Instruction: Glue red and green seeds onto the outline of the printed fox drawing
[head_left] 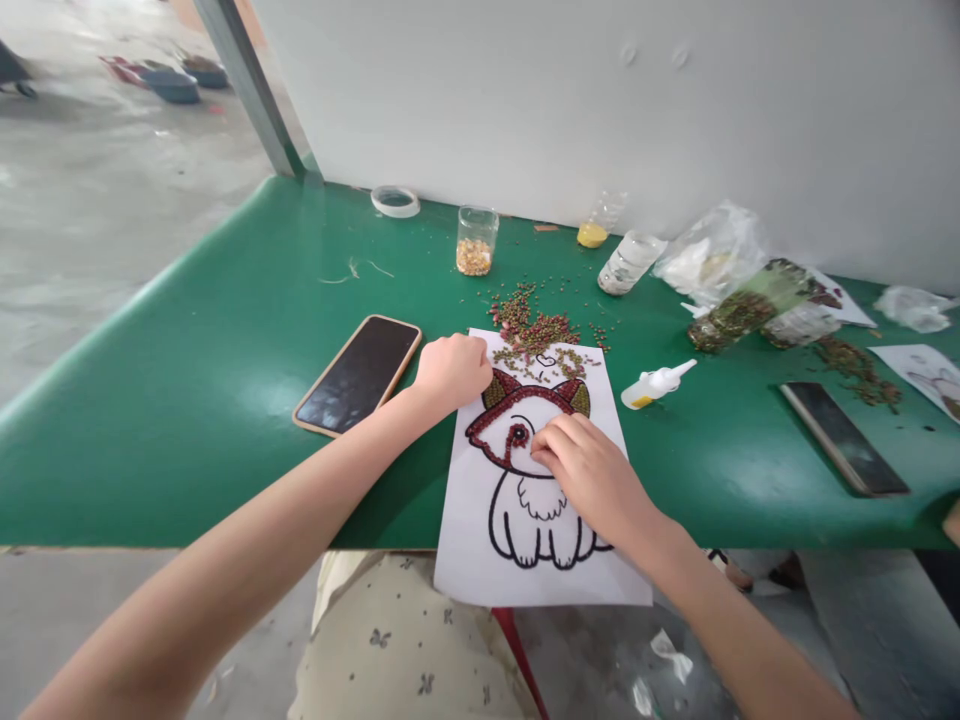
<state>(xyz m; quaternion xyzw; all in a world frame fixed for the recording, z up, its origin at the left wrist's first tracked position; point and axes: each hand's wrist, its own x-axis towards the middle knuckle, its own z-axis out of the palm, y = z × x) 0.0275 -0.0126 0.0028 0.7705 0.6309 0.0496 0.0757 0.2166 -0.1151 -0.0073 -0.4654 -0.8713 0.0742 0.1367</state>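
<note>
A white sheet (469, 540) bears a black-outlined cartoon animal, partly covered with red and green beans on its head and ears. Its lower end hangs past the table's front edge. My left hand (455, 368) rests with curled fingers at the sheet's upper left corner; whatever is under the fingers is hidden. Over the animal's face, my right hand (589, 465) is pinched beside the eye ringed in red beans (518, 435). Anything between those fingertips is too small to make out. Loose mixed beans (536, 325) spread across the sheet's top and the table beyond.
Left of the sheet lies a phone (360, 372); another phone (844, 438) is at right. A glue bottle (656, 385) lies near the sheet. Farther back are a cup of corn kernels (476, 242), a tape roll (395, 201), a tipped bean bottle (739, 312) and plastic bags (712, 250).
</note>
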